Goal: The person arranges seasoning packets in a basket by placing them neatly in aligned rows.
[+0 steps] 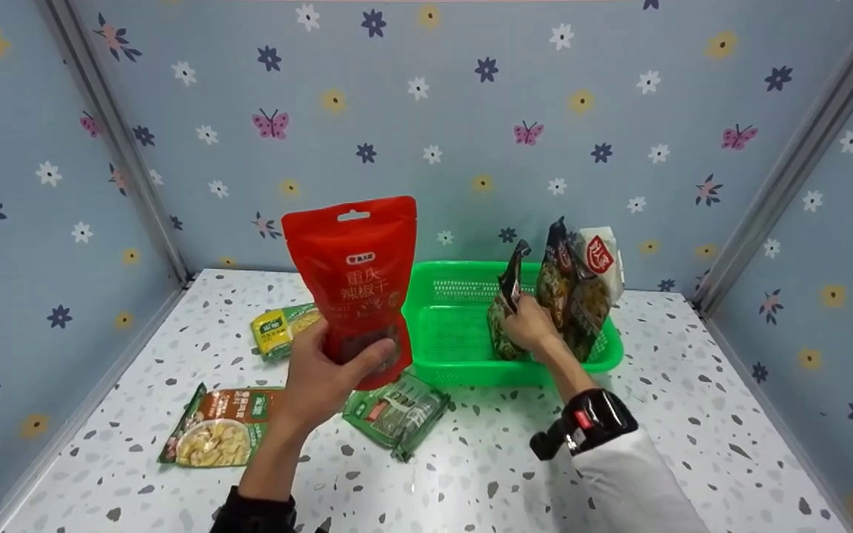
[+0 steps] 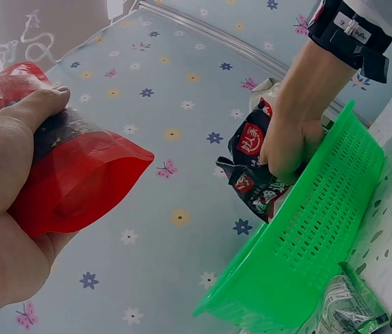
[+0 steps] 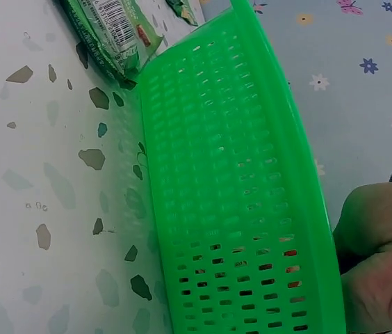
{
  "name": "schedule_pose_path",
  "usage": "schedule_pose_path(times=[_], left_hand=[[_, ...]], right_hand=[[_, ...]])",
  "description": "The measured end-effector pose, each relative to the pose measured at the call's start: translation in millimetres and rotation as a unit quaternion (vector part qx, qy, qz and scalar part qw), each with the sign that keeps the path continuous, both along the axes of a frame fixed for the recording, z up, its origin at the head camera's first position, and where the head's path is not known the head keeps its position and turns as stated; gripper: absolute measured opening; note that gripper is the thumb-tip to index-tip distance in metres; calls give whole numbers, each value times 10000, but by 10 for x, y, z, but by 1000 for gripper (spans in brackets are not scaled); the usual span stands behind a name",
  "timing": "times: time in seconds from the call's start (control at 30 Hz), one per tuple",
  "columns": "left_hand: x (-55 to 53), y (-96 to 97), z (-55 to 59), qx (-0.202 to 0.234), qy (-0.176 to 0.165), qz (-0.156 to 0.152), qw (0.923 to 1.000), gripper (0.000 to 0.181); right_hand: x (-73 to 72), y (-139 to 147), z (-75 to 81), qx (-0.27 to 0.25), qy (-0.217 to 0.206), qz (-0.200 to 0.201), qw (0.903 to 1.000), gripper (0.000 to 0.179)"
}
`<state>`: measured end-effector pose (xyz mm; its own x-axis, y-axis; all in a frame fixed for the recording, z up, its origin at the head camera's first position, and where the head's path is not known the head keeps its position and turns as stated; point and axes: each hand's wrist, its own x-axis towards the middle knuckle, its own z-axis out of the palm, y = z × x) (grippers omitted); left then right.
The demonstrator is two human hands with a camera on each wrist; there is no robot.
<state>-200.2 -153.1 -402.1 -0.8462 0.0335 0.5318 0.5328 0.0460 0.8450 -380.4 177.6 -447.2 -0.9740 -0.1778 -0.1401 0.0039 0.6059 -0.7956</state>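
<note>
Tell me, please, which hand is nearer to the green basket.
Right: the right hand grips a bag inside the green basket; the left hand is outside, to its left.

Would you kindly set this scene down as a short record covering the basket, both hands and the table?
Green basket: other packets stand at its right end
Left hand: holds a red pouch
Right hand: grips a dark packet in the basket
Speckled table: brown-and-green packet, yellow packet, green packet
</note>
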Motion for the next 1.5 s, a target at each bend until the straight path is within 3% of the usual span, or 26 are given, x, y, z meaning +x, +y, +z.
schedule_pose_path(times=[0.1,0.2,0.33,0.5,0.6,0.63,0.67,0.8,0.83,0.9,1.0,1.03,1.07,1.23,1.33,1.5], left_hand=[[-6,3,-2,-8,23,3,10000,53],[-10,6,-5,-27,31,4,10000,54],[-10,11,-9,-51,19,20,10000,55],[-6,15,-8,-52,-33,56,10000,55],[-14,17,-4,-68,-35,50,10000,54],[-17,18,-5,-78,-36,45,10000,53],[-20,18,-7,-84,-35,35,10000,52],[-26,17,-22,-77,-32,-13,10000,51],[-24,17,-27,-72,-37,-27,10000,52],[-23,17,-34,-67,-44,-54,10000,52],[-20,18,-33,-79,-63,-54,9999,52],[-20,19,-31,-82,-59,-45,9999,53],[-21,19,-28,-83,-59,-35,9999,53],[-15,14,-25,-68,-87,-3,9999,53],[-6,9,-22,-60,-111,1,9999,53],[1,5,-10,-70,-131,-17,9999,54]], right_hand=[[94,-62,102,-5,88,-249,9997,30],[104,-81,113,138,205,-453,9987,15],[44,-29,45,118,531,-653,9964,22],[-95,30,-96,438,1081,-915,9890,12],[-102,36,-121,638,1293,-975,9847,22],[-39,11,-56,697,1260,-987,9846,27],[-63,33,-111,693,1355,-936,9839,31],[45,-20,-23,981,995,-694,9878,37],[-17,23,-128,987,1013,-542,9885,37],[59,-23,-53,1189,738,-442,9892,28],[62,-33,-55,1386,626,-305,9879,16],[-2,-12,-134,1472,699,-286,9862,14],[3,-34,-110,1573,654,-320,9849,14],[-531,161,-708,1793,991,-258,9785,22],[-620,187,-790,1936,948,-230,9762,22],[-560,186,-748,1931,1011,-164,9758,27]])
